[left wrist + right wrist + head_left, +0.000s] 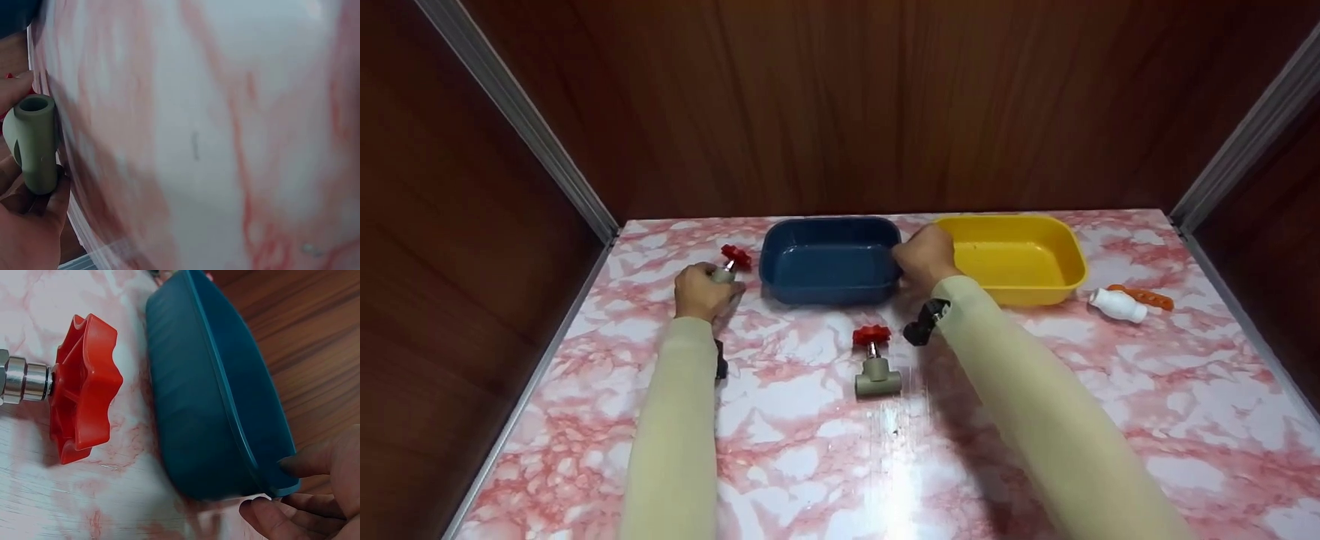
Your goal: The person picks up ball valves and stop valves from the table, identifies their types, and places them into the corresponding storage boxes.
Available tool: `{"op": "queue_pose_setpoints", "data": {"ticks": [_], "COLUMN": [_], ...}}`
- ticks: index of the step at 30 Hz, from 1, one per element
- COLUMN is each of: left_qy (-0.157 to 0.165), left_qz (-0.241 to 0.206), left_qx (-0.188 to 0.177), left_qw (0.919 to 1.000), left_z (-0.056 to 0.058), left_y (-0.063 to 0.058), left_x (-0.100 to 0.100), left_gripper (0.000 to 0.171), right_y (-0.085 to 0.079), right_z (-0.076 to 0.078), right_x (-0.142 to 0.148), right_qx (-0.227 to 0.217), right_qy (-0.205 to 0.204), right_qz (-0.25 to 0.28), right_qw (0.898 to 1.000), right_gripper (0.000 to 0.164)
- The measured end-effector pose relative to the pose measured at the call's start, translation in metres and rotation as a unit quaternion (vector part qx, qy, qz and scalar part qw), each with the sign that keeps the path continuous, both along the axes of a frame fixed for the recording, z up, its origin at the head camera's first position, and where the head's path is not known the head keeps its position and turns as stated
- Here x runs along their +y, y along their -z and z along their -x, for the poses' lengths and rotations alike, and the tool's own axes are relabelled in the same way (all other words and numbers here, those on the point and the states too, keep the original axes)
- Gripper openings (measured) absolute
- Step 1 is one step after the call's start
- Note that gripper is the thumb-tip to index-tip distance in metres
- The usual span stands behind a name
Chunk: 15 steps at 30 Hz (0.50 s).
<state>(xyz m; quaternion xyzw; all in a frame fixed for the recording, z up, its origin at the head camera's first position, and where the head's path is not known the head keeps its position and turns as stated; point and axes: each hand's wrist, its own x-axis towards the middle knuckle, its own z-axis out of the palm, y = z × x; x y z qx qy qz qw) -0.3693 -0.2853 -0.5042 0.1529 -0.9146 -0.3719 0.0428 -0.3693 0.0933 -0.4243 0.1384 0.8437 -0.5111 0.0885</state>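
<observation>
At the table's back left, my left hand (701, 291) grips a grey-green pipe valve (724, 273) with a red handwheel. The left wrist view shows the fingers around the valve's tubular body (39, 146). My right hand (926, 259) pinches the right end of the blue basin (829, 294), thumb inside the rim and fingers outside, as the right wrist view shows. A second valve (877, 379) with a red handwheel (84, 388) lies on the table in front of the basin, touched by neither hand.
A yellow basin (1031, 294) stands right of the blue one, beside my right hand. Farther right lie a white plastic fitting (1119, 305) and an orange perforated piece (1144, 297). Wooden panels (840, 105) wall the marbled table (787, 457) at the back and sides.
</observation>
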Motion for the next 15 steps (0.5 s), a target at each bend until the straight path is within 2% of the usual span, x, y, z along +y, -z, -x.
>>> {"op": "queue_pose_setpoints", "data": {"ticks": [2,4,11,15], "left_qy": [0.002,0.003,0.001,-0.003], "left_qz": [-0.002,-0.002,-0.004,-0.01], "left_qx": [-0.007,-0.011,-0.014,-0.036], "left_qw": [1.0,0.9999,0.9999,0.9993], "left_z": [0.0005,0.0001,-0.0039,-0.0061], "left_y": [-0.0008,-0.0006,0.0038,0.0011], "left_x": [0.0009,0.0023,0.0041,0.0036], "left_gripper": [0.076,0.074,0.069,0.077], "right_y": [-0.0026,-0.0024,0.0045,0.0062], "right_z": [-0.0016,-0.0015,0.0009,0.0028], "right_x": [0.0003,0.0001,-0.0031,-0.0048], "right_qx": [-0.017,-0.021,-0.022,-0.024], "right_qy": [0.002,0.003,0.009,0.005], "right_qz": [0.016,0.02,0.0,-0.008], "right_qw": [1.0,1.0,1.0,1.0], "right_gripper": [0.024,0.026,0.025,0.025]}}
